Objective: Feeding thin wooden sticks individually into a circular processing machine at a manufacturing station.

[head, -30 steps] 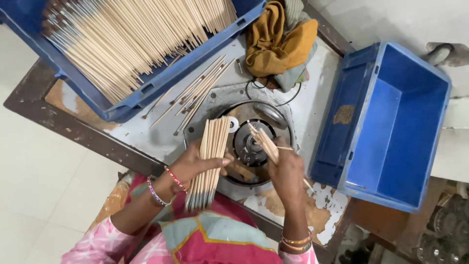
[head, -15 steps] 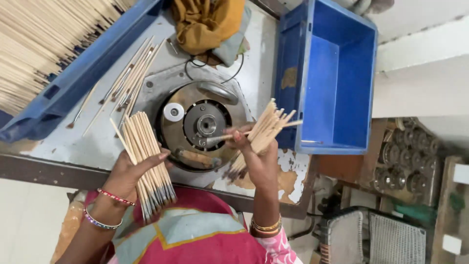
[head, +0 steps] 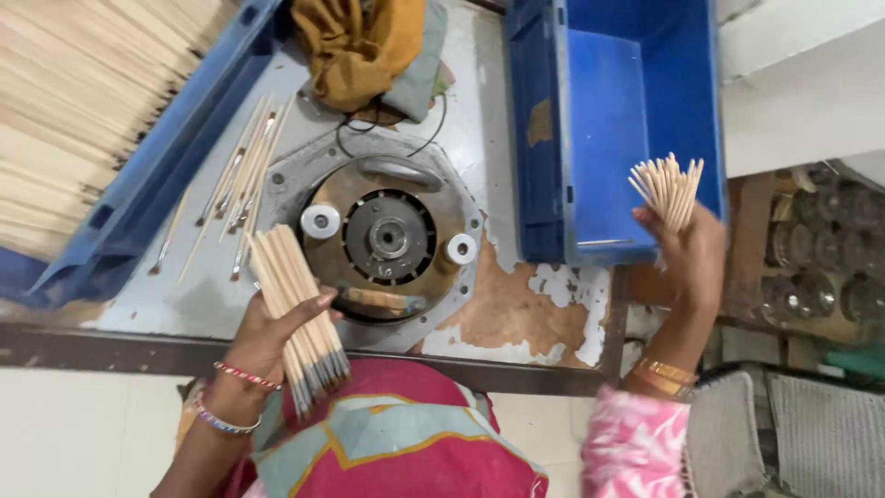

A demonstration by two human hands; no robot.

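Note:
My left hand (head: 267,337) grips a bundle of thin wooden pencil sticks (head: 293,304) with dark tips pointing toward me, held over the near edge of the metal table, beside a round metal machine head (head: 387,238). My right hand (head: 690,254) is lifted to the right, past the table's edge, and holds a smaller bunch of sticks (head: 668,189) upright at the near right corner of an empty blue crate (head: 636,111).
A large blue crate (head: 157,175) full of pale sticks (head: 74,111) lies at the far left. Loose sticks (head: 235,189) lie on the table beside it. A mustard cloth (head: 355,51) sits at the back. Metal parts (head: 811,258) lie lower right.
My right hand has carried its bunch of sticks away from the machine head rightward to the blue crate's corner. The left hand keeps its bundle in nearly the same place.

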